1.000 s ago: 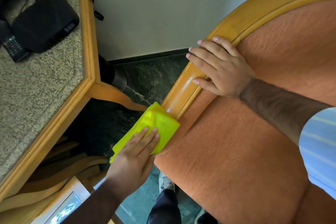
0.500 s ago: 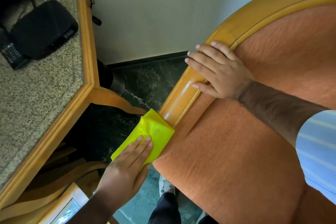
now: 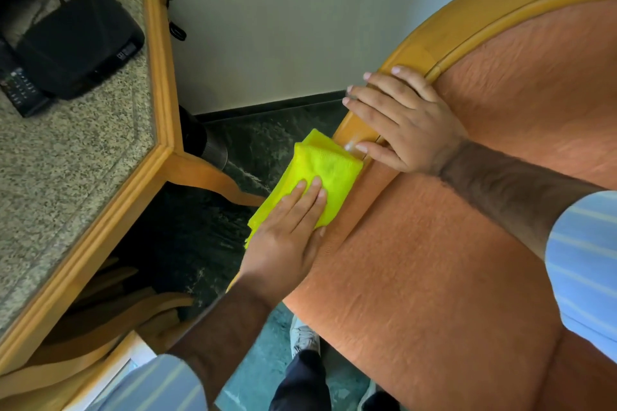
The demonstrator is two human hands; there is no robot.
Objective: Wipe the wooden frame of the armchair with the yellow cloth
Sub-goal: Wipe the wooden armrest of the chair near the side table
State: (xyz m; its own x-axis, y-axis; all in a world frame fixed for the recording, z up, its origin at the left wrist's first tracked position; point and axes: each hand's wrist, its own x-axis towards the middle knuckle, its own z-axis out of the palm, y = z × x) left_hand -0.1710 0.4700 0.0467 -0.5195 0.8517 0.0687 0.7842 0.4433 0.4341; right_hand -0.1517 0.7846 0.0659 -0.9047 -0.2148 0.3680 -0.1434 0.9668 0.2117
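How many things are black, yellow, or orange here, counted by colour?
Black: 2, the set-top box and the remote
Yellow: 1, the yellow cloth
Orange: 1, the armchair upholstery
Total: 4

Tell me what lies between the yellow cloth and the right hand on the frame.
Head view: only a short bare strip of wooden frame separates yellow cloth and right hand.
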